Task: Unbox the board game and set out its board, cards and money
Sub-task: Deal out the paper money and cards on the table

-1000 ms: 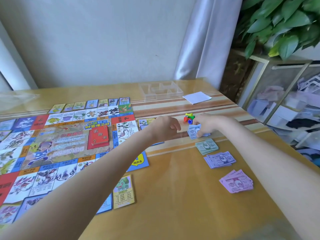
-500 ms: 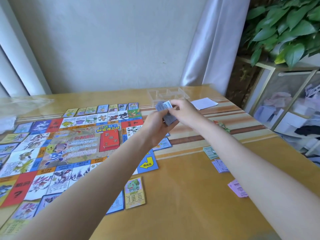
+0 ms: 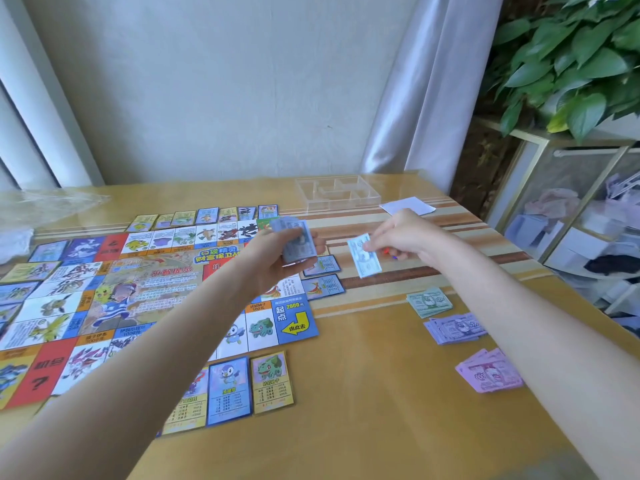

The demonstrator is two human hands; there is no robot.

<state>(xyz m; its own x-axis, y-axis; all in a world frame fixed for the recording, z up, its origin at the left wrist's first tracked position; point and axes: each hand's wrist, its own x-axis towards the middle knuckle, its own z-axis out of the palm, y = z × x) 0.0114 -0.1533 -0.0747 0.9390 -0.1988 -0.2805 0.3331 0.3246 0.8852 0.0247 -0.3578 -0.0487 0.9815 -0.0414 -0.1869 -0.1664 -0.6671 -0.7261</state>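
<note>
1. The left hand (image 3: 277, 261) curls round a wad of blue notes (image 3: 298, 242), held above the board (image 3: 145, 292)'s right edge;
2. The right hand (image 3: 405, 237) pinches a single blue note (image 3: 363, 256) above the table (image 3: 363, 393);
3. Green notes (image 3: 429, 302), purple notes (image 3: 453, 328) and pink notes (image 3: 488, 374) lie in separate piles right of the board;
4. Cards (image 3: 249, 386) lie along the board's near edge.

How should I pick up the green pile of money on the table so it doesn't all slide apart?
Come straight down from above and pinch the green money pile across its two long edges, thumb on one side, fingers on the other. It lies flat on the table and slightly fanned, so squeezing the long edges should square the notes together. The purple pile sits close on the near side, so avoid sliding it that way.
</note>
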